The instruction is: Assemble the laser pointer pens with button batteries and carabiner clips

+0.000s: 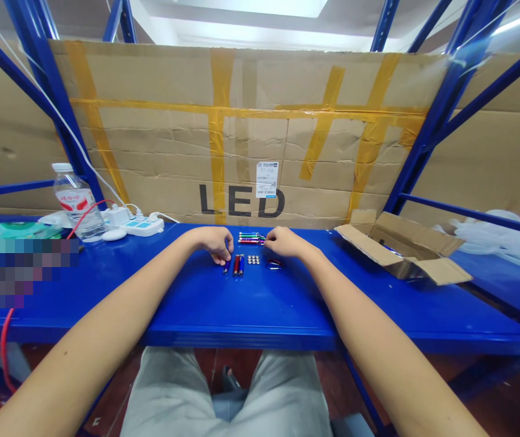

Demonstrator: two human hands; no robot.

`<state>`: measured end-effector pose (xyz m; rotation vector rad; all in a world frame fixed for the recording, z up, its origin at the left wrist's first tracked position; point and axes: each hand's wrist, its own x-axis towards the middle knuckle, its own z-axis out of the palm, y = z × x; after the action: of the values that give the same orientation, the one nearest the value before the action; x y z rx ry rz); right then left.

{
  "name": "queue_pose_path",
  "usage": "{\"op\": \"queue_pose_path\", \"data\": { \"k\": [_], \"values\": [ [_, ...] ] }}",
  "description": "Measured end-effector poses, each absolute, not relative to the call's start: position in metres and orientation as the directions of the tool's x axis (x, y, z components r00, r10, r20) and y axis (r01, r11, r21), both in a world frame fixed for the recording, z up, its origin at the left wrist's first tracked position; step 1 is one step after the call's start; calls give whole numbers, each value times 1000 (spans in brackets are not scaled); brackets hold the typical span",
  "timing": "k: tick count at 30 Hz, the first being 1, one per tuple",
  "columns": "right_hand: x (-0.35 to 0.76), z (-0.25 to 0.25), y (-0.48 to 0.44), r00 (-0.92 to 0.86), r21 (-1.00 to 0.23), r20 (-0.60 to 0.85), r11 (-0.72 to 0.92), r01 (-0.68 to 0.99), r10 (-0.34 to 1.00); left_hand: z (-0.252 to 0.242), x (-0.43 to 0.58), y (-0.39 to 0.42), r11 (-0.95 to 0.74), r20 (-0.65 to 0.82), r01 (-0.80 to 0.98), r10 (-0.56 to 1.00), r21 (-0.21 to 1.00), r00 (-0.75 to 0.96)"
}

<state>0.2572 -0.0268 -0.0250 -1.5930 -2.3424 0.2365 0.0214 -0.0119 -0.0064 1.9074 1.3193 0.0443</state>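
My left hand (216, 244) has its fingers closed on the top of a small dark blue tube (226, 267) standing out toward me on the blue table. Just right of it lie a red tube (236, 266) and a blue tube (241, 266), side by side. Several small silver button cells (253, 260) form a block beside them. Behind, a row of coloured tubes (249, 238) lies sideways. At their right ends is my right hand (280, 241), fingers pinched; what is between them is too small to name. Dark carabiner-like clips (275, 264) lie below it.
An open cardboard box (396, 246) stands on the right, with plastic bags (500, 237) beyond. To the left are a water bottle (77, 203), a white power strip (144, 226) and a red cable (5, 346). A large cardboard sheet (168, 158) stands behind the table (241, 309).
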Motion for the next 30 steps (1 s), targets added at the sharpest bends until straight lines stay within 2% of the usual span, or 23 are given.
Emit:
{"op": "queue_pose_path", "data": {
  "k": [17, 22, 25, 28, 30],
  "values": [
    [259, -28, -23, -369, -284, 168, 403, 870, 914, -11, 26, -13, -93, -379, 734, 809, 672, 450],
    [260, -29, -22, -369, -315, 191, 413, 855, 910, -9, 20, -9, -107, -366, 727, 809, 678, 461],
    [259, -28, -22, -371, -400, 243, 441, 804, 896, -6, 18, -3, -245, -213, 713, 847, 657, 487],
    [256, -28, -20, -369, -600, 269, 454, 659, 890, -7, 26, -1, -436, 140, 685, 885, 583, 445],
    [253, -29, -19, -366, -738, 263, 430, 520, 893, -11, 36, -4, -571, 367, 609, 821, 550, 438]
  ]
}}
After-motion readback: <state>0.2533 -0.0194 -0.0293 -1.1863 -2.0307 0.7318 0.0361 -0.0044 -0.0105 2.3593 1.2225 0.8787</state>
